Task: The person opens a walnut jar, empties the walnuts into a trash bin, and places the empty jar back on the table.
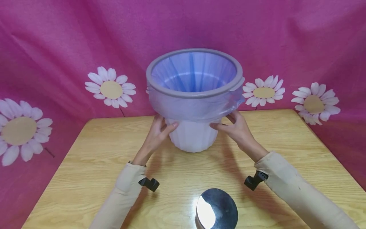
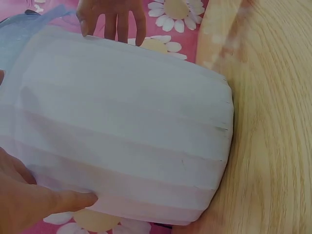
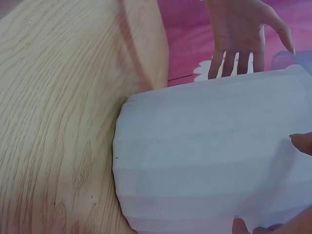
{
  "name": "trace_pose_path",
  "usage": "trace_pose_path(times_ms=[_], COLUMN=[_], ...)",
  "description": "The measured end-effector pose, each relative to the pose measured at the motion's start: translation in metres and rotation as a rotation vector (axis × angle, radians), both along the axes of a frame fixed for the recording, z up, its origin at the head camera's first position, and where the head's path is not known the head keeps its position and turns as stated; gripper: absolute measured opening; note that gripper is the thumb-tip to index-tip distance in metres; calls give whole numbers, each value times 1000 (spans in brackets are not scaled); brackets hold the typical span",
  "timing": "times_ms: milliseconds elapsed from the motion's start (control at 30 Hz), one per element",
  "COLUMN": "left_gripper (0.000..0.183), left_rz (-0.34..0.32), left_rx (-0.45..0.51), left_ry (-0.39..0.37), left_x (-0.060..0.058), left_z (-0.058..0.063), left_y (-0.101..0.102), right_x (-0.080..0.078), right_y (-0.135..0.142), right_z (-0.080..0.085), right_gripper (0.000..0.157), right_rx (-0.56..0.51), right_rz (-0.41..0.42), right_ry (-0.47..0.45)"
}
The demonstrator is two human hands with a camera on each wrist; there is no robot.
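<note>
A white ribbed trash bin stands upright on the table. A translucent bluish bag lines it and hangs over its outside below the grey rim ring. My left hand is at the bin's left side, thumb toward the front, just under the bag's edge. On the opposite side is my right hand, its thumb also in front. The right wrist view shows the left hand's fingers straight and spread beside the bin. Fairly straight right-hand fingers appear in the left wrist view.
A glossy dark round disc lies near the front of the wooden table. Close behind the bin hangs a magenta cloth with white daisies. Black wrist cameras sit at both sleeve cuffs.
</note>
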State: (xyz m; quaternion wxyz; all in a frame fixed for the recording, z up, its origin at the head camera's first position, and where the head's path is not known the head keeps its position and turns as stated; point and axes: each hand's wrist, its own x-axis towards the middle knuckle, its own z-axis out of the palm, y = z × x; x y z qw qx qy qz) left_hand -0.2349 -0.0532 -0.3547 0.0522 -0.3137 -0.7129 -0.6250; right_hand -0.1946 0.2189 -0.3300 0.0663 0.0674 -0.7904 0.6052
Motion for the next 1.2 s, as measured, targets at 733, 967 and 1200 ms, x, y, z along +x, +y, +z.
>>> trace_pose_path(times_ms=[733, 967, 1200], left_gripper=[63, 71, 68], left_rz=[-19, 37, 59], left_rx=[15, -44, -58], left_ry=[-44, -108, -134], left_x=[-2, -1, -1], left_z=[3, 0, -4], left_y=[3, -3, -3], right_x=[-5, -4, 1], right_y=[5, 7, 13], right_z=[0, -2, -2], right_gripper=[82, 84, 84], right_rx=[-23, -14, -32], right_rz=[7, 27, 38], right_ry=[2, -5, -32])
